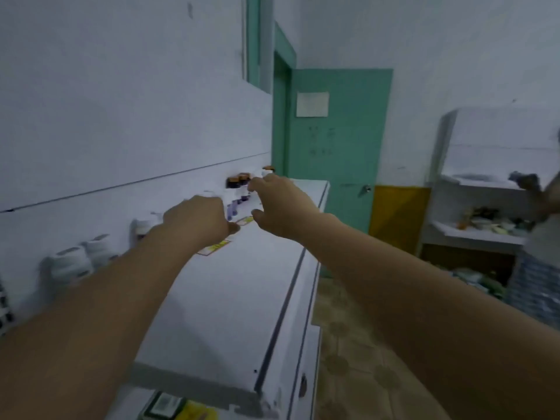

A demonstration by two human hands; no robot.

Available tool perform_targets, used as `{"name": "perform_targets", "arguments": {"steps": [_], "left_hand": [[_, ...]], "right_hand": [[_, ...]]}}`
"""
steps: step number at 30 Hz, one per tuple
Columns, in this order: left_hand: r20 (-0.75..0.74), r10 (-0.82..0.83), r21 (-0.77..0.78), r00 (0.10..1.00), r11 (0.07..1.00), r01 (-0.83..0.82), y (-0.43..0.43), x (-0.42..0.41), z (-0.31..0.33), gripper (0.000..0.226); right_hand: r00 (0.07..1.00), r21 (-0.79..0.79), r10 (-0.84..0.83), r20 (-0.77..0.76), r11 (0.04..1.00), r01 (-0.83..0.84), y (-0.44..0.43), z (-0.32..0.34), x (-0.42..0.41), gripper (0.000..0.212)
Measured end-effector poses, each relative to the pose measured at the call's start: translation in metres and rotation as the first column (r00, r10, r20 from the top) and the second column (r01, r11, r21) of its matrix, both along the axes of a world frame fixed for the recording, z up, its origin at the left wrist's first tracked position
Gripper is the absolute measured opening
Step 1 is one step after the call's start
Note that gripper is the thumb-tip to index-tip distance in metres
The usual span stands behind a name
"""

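Observation:
Both my arms reach out over a white chest freezer (230, 298) set against the wall. My left hand (200, 219) lies knuckles up, its fingers curled down among small bottles at the wall; what it holds is hidden. My right hand (278, 204) is spread, fingers pointing at a cluster of small dark bottles with orange caps (239, 181), thumb apart below. Whether its fingertips touch a bottle is blurred. Small white and purple bottles (235, 204) stand between the two hands.
White jars (72, 262) line the wall at the left. Yellow stickers (215, 247) lie on the lid. A teal door (336, 147) stands open behind. At the right are cluttered white shelves (475, 231) and another person's arm (542, 201). A box (166, 404) sits at the bottom.

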State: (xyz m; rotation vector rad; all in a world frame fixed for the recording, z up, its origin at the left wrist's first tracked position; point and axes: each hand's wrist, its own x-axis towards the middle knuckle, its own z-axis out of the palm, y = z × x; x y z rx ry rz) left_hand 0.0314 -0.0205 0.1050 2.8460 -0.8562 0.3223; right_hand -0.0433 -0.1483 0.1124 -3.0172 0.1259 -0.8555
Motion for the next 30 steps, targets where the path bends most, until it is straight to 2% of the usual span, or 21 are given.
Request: {"name": "perform_targets", "arguments": {"steps": [6, 8, 12, 17, 20, 30], "left_hand": [[-0.042, -0.259, 0.075, 0.965, 0.962, 0.261, -0.141, -0.053, -0.011, 0.046], [-0.067, -0.319, 0.057, 0.945, 0.945, 0.323, -0.187, -0.071, -0.018, 0.040], [-0.090, -0.410, 0.037, 0.908, 0.909, 0.414, -0.272, -0.102, -0.031, 0.045], [-0.104, -0.437, 0.003, 0.894, 0.898, 0.439, -0.357, -0.112, -0.039, 0.034], [-0.109, -0.430, 0.033, 0.896, 0.899, 0.436, -0.403, -0.106, -0.046, 0.036], [-0.070, -0.424, 0.100, 0.903, 0.897, 0.430, -0.549, -0.009, -0.061, 0.040]], "right_hand": [[0.932, 0.049, -0.356, -0.070, 0.932, 0.360, -0.133, -0.004, -0.090, 0.044], [0.896, 0.046, -0.434, -0.089, 0.897, 0.439, -0.175, -0.002, -0.118, 0.045], [0.832, 0.032, -0.540, -0.127, 0.836, 0.548, -0.256, 0.001, -0.162, 0.046], [0.787, 0.046, -0.582, -0.202, 0.798, 0.602, -0.345, -0.011, -0.187, 0.048], [0.768, 0.058, -0.607, -0.205, 0.776, 0.628, -0.398, -0.015, -0.180, 0.043], [0.797, 0.031, -0.575, -0.185, 0.807, 0.589, -0.542, -0.019, -0.062, 0.043]]}}
